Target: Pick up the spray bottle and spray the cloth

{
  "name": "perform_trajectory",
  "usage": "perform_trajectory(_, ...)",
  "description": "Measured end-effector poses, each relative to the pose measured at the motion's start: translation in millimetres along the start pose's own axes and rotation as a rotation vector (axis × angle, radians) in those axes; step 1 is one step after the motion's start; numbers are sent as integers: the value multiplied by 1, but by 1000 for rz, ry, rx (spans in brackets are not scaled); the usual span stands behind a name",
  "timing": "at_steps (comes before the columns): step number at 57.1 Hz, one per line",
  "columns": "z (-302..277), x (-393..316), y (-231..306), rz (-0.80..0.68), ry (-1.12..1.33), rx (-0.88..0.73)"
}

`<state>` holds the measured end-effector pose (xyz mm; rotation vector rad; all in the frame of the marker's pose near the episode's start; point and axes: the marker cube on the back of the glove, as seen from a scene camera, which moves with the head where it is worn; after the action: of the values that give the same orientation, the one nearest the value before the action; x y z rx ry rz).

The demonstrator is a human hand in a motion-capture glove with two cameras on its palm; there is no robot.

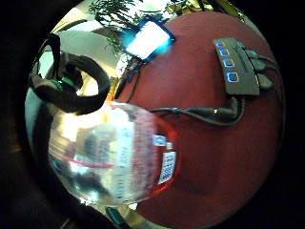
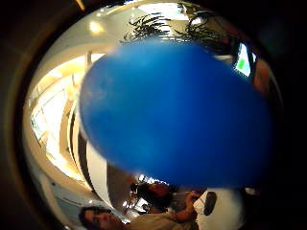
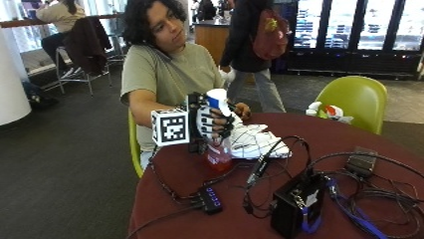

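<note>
- The gloved right hand has its fingers curled round the neck of the clear plastic spray bottle with a blue-and-white head, gripping it; the glove hides the trigger, so which way the nozzle points cannot be told.
- The bottle stands upright with its reddish lower body showing below the hand, just over or on the dark red round table; contact with the tabletop cannot be made out.
- In the thumb side palm view a blurred blue shape fills most of the picture, very close to the palm; no detail on it can be read.
- In the little finger side palm view the bottle's clear body and its white label sit close to the palm, over the red tabletop.
- The white cloth with a dark grid pattern lies on the table just beside the bottle, on the side away from the table's near edge; the person's bare other hand rests at its far edge.
- Nearer the camera lie a small black hub with blue lights, a black box and a tangle of black cables, crowding the table's middle and far side.
- A lime green chair stands behind the table; bare red tabletop shows between the bottle and the hub.
</note>
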<state>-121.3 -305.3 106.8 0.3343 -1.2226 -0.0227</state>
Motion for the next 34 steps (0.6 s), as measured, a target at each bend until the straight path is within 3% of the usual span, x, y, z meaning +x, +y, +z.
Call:
perform_trajectory(6, -19, -22, 2, -56, -128, 64)
perform_trajectory(10, -31, -47, 9, -127, -141, 27)
perform_trajectory(14, -41, -78, 12, -108, -114, -40)
perform_trajectory(22, -36, -129, 21, -79, 61, -297)
perform_trajectory(34, -4, -144, 24, 184, 491, -843)
